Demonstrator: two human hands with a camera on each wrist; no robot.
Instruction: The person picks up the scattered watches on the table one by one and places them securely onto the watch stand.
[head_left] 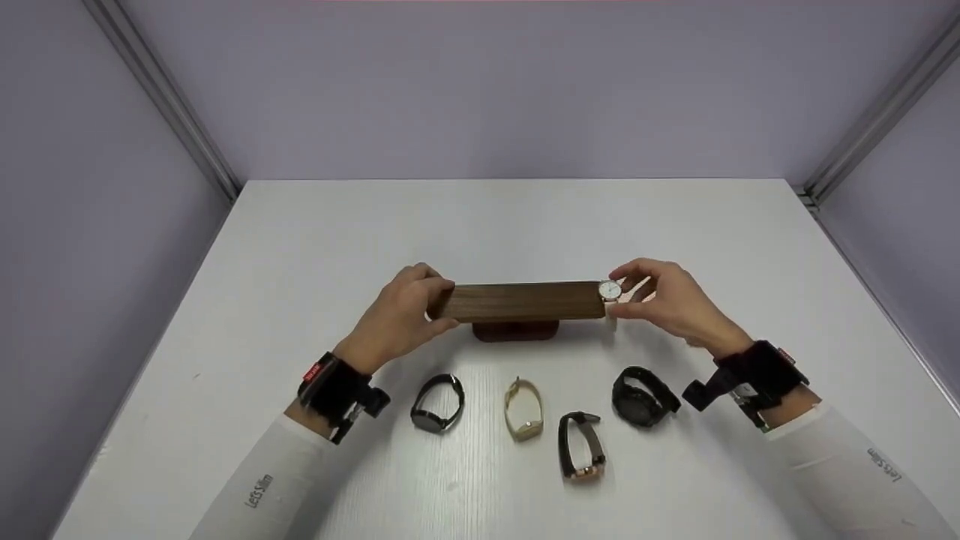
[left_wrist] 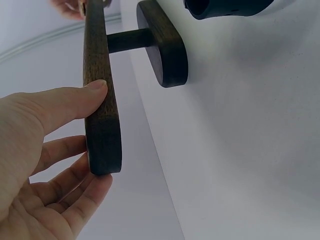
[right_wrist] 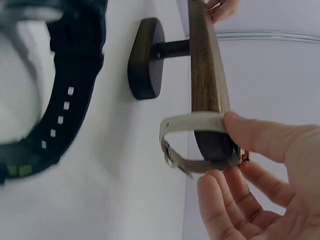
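Watch (head_left: 610, 291) – white dial, beige strap, looped over dark wooden stand (head_left: 525, 301); right hand (head_left: 667, 296) fingers pinch it, left hand (head_left: 401, 315) fingers clamp stand.

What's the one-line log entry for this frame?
left hand: grips wooden stand end | right hand: holds beige-strap watch on bar | table: four watches

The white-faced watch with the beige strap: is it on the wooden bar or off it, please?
On: the beige-strapped watch loops round the dark wooden bar's right end.
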